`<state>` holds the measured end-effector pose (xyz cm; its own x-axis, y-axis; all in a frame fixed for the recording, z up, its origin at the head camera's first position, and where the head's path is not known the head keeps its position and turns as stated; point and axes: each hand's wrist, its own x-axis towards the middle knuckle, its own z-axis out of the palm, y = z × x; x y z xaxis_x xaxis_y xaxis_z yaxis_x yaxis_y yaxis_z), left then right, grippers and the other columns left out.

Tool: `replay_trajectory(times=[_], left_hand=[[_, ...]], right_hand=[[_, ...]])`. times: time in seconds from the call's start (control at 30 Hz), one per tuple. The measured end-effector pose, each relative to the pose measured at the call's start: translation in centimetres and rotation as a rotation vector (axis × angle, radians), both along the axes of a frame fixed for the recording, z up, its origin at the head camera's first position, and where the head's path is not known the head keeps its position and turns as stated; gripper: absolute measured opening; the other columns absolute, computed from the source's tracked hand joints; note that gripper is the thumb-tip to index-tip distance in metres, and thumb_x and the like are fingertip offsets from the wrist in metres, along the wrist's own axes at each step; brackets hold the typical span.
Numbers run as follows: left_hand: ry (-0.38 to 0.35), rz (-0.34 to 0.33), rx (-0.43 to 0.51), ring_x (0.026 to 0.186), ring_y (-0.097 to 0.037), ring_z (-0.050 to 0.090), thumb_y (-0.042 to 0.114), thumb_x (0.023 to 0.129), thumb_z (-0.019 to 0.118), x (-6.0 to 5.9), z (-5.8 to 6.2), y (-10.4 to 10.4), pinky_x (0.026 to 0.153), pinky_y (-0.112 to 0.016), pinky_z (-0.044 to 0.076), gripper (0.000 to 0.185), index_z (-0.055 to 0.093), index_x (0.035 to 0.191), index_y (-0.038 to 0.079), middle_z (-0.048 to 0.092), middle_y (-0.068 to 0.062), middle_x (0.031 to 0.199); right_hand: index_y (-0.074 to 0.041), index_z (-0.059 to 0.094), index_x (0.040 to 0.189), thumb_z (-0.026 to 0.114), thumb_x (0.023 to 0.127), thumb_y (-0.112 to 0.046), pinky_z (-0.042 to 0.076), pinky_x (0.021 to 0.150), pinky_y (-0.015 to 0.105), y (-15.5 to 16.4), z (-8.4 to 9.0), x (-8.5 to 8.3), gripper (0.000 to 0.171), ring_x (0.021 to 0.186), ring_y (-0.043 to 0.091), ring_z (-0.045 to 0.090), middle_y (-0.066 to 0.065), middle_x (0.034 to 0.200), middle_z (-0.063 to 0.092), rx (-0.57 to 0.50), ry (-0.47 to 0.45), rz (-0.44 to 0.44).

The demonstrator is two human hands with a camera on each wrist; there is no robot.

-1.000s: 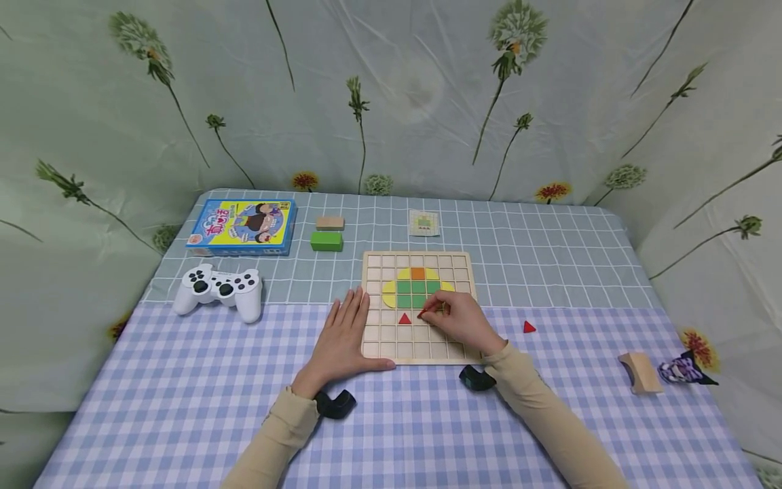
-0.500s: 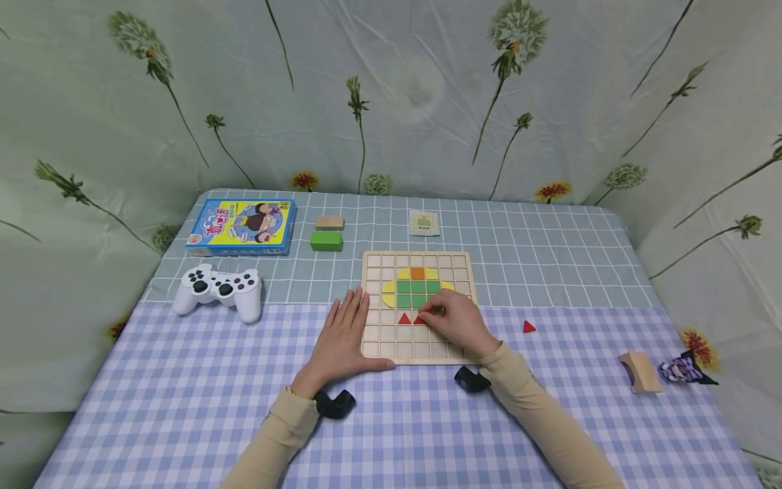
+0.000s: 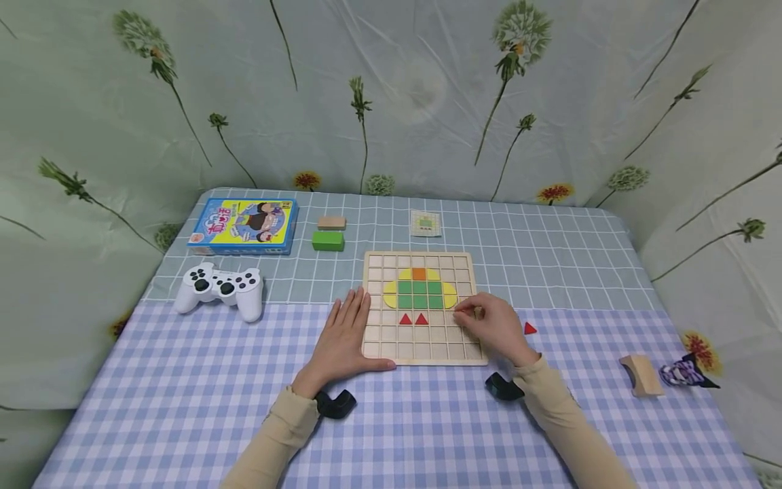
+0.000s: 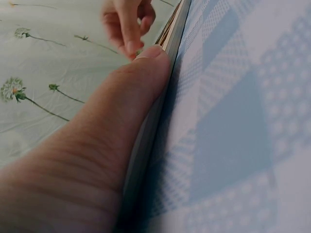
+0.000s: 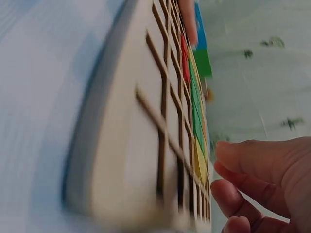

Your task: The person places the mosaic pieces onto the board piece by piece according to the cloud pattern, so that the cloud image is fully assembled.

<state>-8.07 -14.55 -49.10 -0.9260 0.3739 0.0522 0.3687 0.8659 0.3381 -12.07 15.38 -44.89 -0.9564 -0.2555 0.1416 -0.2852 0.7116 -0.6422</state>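
My left hand (image 3: 342,339) lies spread at the left edge of a wooden grid board (image 3: 387,351), its thumb (image 4: 146,73) along the front rim. Set in the board are green squares (image 3: 419,295), an orange square (image 3: 418,274) and yellow rounded pieces (image 3: 389,295). Below them sit two red triangles, the left one (image 3: 406,319) and the right one (image 3: 421,319). Over the board's right edge is my right hand (image 3: 491,324), fingers loosely bent; no piece shows between thumb and fingertips in the right wrist view. A third red triangle (image 3: 529,328) lies on the cloth beside it.
Behind the board lies a small pattern card (image 3: 425,223). Back left are a green block (image 3: 328,241), a plain wooden block (image 3: 332,223), a game box (image 3: 243,227) and a white controller (image 3: 221,291). Far right: an arched wooden block (image 3: 643,375) and a purple figure (image 3: 685,372).
My right hand has let go of the red triangle, which now lies in the board beside the first one, and has moved right. The left hand has stayed in place.
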Motion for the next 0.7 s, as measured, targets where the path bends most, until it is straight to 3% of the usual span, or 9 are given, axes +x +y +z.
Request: replay_trajectory(times=[0.3,0.5,0.7], left_hand=[[0.015,0.000,0.001,0.143,-0.025,-0.002,0.083,0.066,0.055,0.1,0.0,-0.1,0.114,-0.040,-0.004,0.128,0.007,0.151,0.001,0.003,-0.013,0.158],[0.037,-0.006,0.018,0.143,-0.027,0.001,0.083,0.066,0.055,0.0,0.1,-0.1,0.114,-0.042,-0.002,0.128,0.010,0.151,0.000,0.005,-0.015,0.157],[0.035,-0.010,0.009,0.143,-0.027,0.000,0.085,0.066,0.053,0.0,0.0,0.0,0.114,-0.042,-0.002,0.128,0.010,0.151,-0.001,0.005,-0.015,0.157]], right_hand=[[-0.008,0.074,0.088,0.076,0.081,-0.020,0.036,0.042,0.028,5.7,0.4,0.9,0.014,0.059,0.014,0.050,0.001,0.078,0.063,0.109,0.068,-0.200],[-0.006,0.070,0.089,0.078,0.079,-0.028,0.038,0.048,0.030,8.5,0.7,1.8,0.026,0.062,0.017,0.054,0.008,0.083,0.066,0.178,-0.057,-0.301],[-0.006,0.068,0.089,0.077,0.078,-0.038,0.036,0.050,0.029,10.1,1.0,2.5,0.036,0.062,0.018,0.051,0.008,0.083,0.065,0.220,-0.157,-0.316]])
